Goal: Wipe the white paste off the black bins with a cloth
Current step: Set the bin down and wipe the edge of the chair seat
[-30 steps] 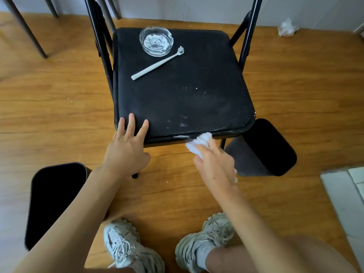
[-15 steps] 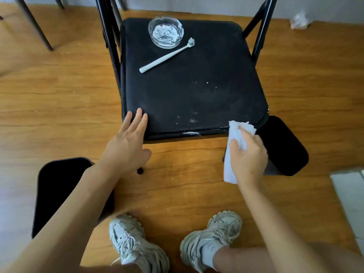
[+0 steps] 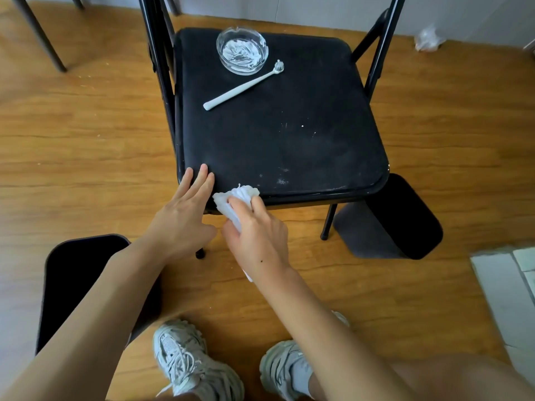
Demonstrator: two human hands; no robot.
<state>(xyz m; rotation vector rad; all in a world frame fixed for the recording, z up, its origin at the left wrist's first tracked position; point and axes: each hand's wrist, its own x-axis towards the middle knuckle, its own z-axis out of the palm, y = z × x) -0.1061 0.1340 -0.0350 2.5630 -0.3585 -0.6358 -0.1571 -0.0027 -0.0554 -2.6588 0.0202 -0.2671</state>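
Bunching white cloth (image 3: 236,198), crumpled.

A warm wooden floor (image 3: 86,134) runs to a pale wall (image 3: 318,10). A black folding chair (image 3: 289,134) stands centrally; pale tiles (image 3: 509,285) meet the floor's right edge.

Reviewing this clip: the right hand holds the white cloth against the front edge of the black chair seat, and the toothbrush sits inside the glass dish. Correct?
Not quite. The head view shows the toothbrush lying on the chair seat beside the glass dish, not inside it. The rest stands: the right hand holds the white cloth against the seat's front edge.
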